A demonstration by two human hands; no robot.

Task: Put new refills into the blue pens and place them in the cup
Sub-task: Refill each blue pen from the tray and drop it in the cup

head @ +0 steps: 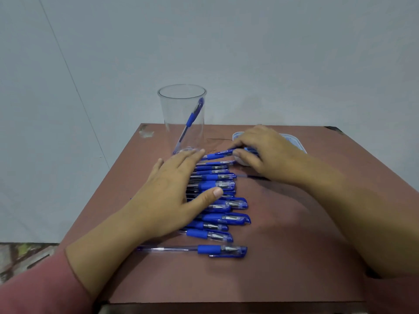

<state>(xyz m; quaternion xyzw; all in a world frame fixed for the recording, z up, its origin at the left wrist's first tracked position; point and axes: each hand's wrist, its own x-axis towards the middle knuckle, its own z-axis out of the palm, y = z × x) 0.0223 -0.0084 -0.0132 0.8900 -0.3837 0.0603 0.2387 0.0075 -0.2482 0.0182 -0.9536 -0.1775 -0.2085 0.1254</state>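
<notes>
One blue pen (191, 117) stood in clear cup (165, 114), far-left corner of table (283, 245). Row of capped pens (223, 217) left along middle; most work judged undone. Left hand (172, 189) laid flat on row, fingers straight. Farthest pen (217, 155) pinched by right hand (265, 152) beside plastic tray (294, 140).

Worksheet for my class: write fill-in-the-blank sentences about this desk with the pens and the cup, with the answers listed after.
The clear cup holds exactly ____ blue pen.
The left hand rests flat on the row of pens, which lie on a ____.
The right hand has its pinched pen at the row's ____ end.
Missing words: one; table; far.
</notes>
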